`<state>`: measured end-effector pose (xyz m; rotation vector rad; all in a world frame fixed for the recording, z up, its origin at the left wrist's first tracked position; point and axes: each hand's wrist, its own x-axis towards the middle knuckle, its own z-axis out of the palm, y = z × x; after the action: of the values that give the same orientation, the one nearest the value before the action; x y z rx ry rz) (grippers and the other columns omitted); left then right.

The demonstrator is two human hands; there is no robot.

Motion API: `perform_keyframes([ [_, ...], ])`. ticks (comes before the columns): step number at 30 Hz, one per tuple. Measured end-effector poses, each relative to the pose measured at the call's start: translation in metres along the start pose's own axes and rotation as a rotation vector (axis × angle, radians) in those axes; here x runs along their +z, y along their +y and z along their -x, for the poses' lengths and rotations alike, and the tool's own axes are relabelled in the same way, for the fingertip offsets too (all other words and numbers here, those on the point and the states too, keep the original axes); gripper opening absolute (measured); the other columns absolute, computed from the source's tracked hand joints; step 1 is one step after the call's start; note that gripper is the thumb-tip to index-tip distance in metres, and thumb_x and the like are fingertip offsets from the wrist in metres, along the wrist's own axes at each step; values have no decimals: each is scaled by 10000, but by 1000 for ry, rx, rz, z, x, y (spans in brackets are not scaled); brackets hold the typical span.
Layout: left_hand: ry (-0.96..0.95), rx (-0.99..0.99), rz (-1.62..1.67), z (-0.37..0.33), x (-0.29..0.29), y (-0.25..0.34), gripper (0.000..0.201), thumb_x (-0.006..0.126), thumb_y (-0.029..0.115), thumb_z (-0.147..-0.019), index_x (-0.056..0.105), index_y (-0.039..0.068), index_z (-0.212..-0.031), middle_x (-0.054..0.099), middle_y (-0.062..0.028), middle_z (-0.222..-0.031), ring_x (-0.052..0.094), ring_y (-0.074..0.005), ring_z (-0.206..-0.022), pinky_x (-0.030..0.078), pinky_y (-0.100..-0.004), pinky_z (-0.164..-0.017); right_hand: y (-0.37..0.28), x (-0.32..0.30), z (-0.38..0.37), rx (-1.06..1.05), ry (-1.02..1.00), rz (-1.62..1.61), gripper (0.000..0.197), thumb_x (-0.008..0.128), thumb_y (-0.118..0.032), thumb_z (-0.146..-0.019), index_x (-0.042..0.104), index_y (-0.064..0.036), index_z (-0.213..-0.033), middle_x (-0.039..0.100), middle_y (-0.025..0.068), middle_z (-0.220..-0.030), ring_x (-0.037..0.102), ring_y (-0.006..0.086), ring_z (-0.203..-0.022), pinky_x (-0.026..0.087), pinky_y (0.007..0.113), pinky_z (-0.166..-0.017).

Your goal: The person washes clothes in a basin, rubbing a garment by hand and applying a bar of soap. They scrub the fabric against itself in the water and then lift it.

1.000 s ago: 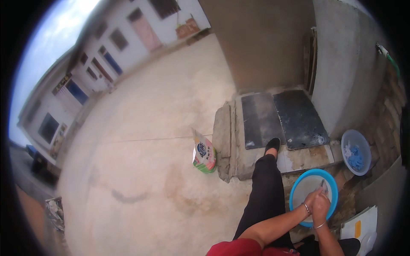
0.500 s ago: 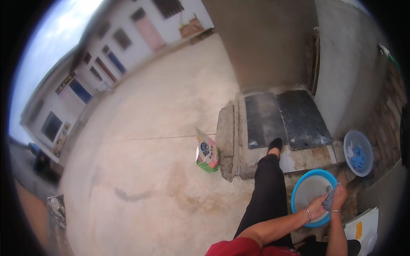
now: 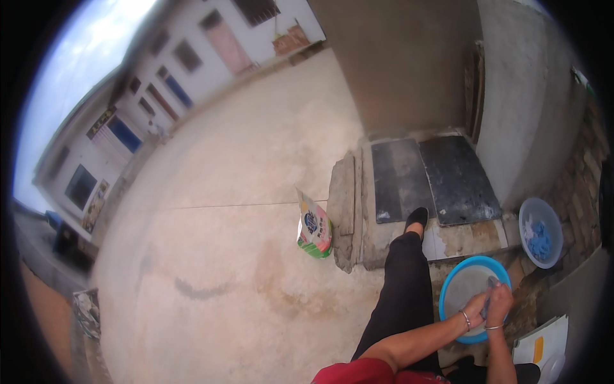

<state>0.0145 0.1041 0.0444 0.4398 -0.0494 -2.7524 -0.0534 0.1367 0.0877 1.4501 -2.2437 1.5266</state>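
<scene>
A blue-rimmed basin of cloudy greyish water stands on the ground at the lower right. Over its right side both my hands grip one wet grey cloth. My left hand, a bracelet at its wrist, is closed on the cloth's lower part. Close against it, my right hand is a fist round the upper part, and a bit of cloth sticks out above. The rest of the cloth is hidden by my fingers.
Right of the basin stands a pale tub with blue and white cloths. A detergent bag sits on the concrete to the left. Dark mats cover a raised step ahead. A white container is at the lower right.
My right hand has come down and left, nearer my left hand, and less of the cloth shows between them. The whole view has shifted slightly.
</scene>
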Motion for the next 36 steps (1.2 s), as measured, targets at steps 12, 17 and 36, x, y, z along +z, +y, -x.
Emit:
perform_keyframes([
  [12, 11, 64, -147, 15, 18, 4, 398, 540, 331, -894, 443, 74, -1182, 556, -31, -1115, 532, -148, -1024, 413, -342, -897, 87, -22, -1, 245, -11, -12, 217, 465, -169, -922, 546, 19, -848, 553, 121, -771, 516, 215, -686, 418, 335, -651],
  [17, 82, 240, -271, 11, 15, 23, 389, 589, 292, -867, 470, 53, -1150, 565, -45, -1070, 528, -145, -996, 398, -309, -895, 72, -24, 3, 264, -219, -389, 315, 491, -154, -901, 494, -4, -1177, 556, 89, -1096, 539, 187, -966, 416, 291, -861],
  [36, 46, 794, -1064, 11, 22, 31, 390, 466, -44, -689, 529, -11, -1072, 576, -94, -936, 547, -174, -900, 416, -272, -834, 19, -75, -22, 532, -150, -897, 288, 446, -141, -923, 445, -8, -1179, 505, 60, -1076, 494, 127, -974, 394, 266, -864],
])
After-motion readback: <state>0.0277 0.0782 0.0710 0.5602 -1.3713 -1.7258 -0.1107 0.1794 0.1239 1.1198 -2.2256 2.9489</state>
